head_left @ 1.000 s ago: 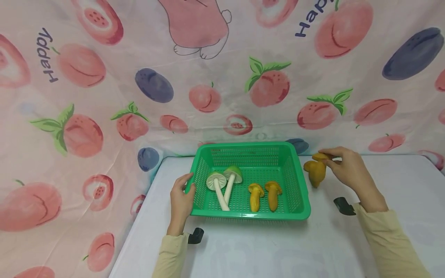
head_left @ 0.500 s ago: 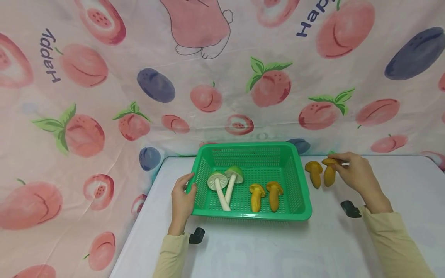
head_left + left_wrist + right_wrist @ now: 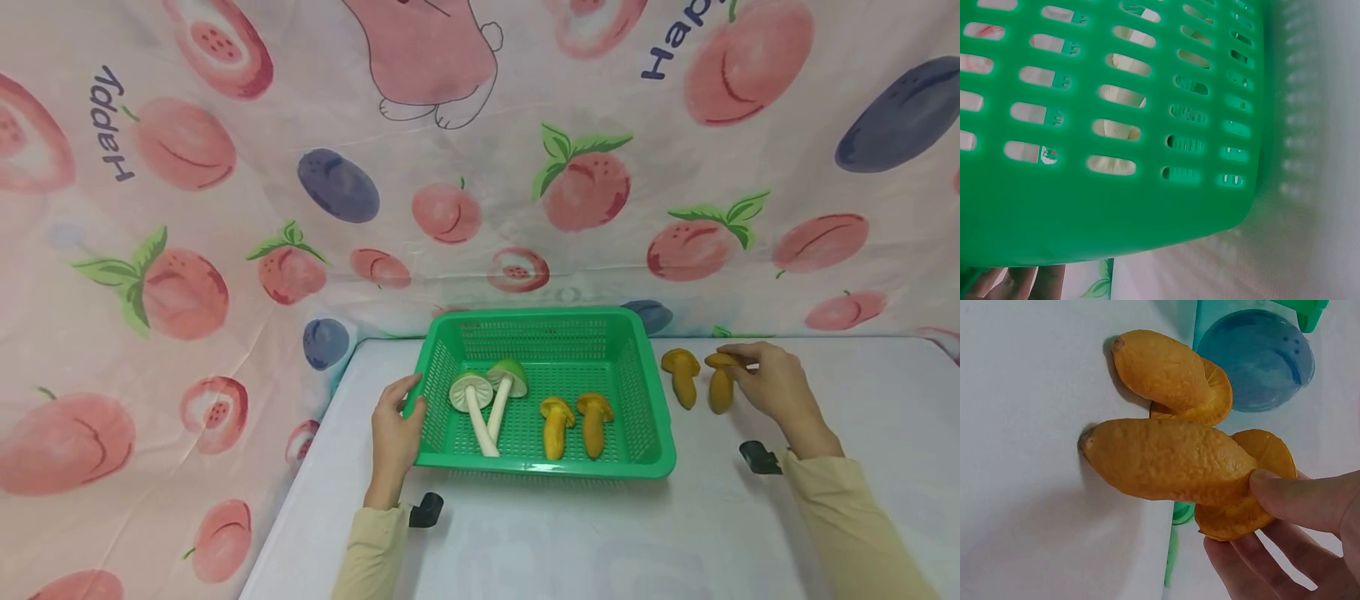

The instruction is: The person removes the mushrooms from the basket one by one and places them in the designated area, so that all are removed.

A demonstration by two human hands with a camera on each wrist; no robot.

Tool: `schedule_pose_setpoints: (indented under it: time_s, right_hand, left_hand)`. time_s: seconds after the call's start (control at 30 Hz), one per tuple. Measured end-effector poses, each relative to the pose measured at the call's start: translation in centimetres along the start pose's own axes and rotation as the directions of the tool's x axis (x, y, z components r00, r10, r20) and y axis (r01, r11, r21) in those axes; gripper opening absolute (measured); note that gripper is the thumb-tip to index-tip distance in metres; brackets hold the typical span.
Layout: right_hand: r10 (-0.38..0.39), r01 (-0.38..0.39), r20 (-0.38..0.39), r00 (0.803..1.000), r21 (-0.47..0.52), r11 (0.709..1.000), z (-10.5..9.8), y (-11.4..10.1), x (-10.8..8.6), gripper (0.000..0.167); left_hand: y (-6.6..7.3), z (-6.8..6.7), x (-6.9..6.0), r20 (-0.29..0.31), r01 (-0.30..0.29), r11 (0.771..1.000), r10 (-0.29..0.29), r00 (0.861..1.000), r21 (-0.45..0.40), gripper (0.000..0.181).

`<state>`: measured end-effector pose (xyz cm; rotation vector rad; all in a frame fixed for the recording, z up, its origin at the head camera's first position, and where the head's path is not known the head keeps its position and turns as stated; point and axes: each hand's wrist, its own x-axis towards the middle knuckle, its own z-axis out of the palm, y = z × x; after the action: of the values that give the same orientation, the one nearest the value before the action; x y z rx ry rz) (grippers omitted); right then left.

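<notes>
My right hand pinches the cap of a yellow-brown mushroom between thumb and fingers at the table's right side. In the right wrist view this mushroom has a thick stem pointing away from the hand. Beside it on the table lies a similar mushroom. My left hand grips the left rim of a green plastic basket. Inside the basket, two white-stemmed mushrooms with green caps lie crossed at left, and two yellow mushrooms lie at right. The left wrist view mostly shows the basket's slotted wall.
A white cloth covers the table. Behind it hangs a fruit-printed curtain, which also runs down the left side. A black wrist camera mount sits under the left wrist, another by the right.
My right hand has moved right with its mushroom, away from overlapping the other loose one, and then slightly down. The two now lie side by side. The left hand keeps its grip on the basket.
</notes>
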<state>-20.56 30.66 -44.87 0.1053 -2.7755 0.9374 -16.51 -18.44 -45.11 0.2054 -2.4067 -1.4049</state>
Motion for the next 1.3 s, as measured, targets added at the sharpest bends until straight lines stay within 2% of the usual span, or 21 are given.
schedule_pose_setpoints:
  time_s: [0.43,0.9,1.03,1.3]
  right_hand:
    - [0.029,-0.029,0.000,1.000,-0.009,1.000,0.7,0.9,0.6,0.025]
    - [0.065,-0.065,0.001,0.998,-0.015,0.998,1.8,2.2,1.3,0.026]
    - [0.094,-0.094,0.026,0.995,-0.017,0.995,2.1,2.5,1.5,0.027]
    - [0.137,-0.135,0.147,0.980,-0.020,0.991,1.9,2.9,2.4,0.032]
  left_hand:
    - [-0.4,-0.1,0.1,0.006,-0.013,1.000,0.013,1.000,-0.001,0.038]
    - [0.0,0.1,-0.1,0.008,-0.015,1.000,0.015,1.000,-0.015,0.038]
    - [-0.1,0.1,0.0,0.009,-0.019,1.000,0.019,1.000,-0.014,0.038]
    - [-0.1,0.0,0.0,0.003,-0.019,1.000,0.019,1.000,-0.011,0.037]
